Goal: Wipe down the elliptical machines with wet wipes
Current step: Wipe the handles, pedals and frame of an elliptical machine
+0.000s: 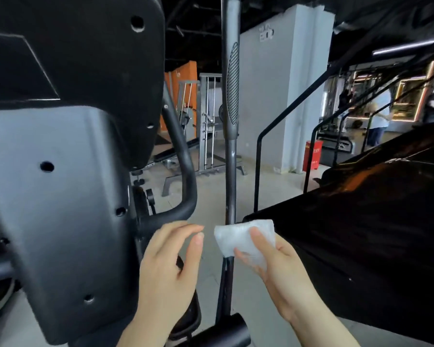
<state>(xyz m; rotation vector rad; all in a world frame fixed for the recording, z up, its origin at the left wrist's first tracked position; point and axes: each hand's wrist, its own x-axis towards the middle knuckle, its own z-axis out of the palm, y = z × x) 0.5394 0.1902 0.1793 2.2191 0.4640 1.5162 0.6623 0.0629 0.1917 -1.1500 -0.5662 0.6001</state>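
Here, right hand (283,269) pinching wet wipe (238,236), upright bar (230,171)

Right hand (283,269) pinches a folded white wet wipe (243,237) against the upright grey handlebar pole (230,151) of the elliptical machine (thumb on top of the wipe). Left hand (168,269) hovers just beside it, fingers loosely curled, holding nothing. Grey console housing (60,196) fills the left.

Two hands: left hand (169,261), right hand (283,269); one wet wipe (236,236); one handlebar pole (231,151); one red box (312,155).
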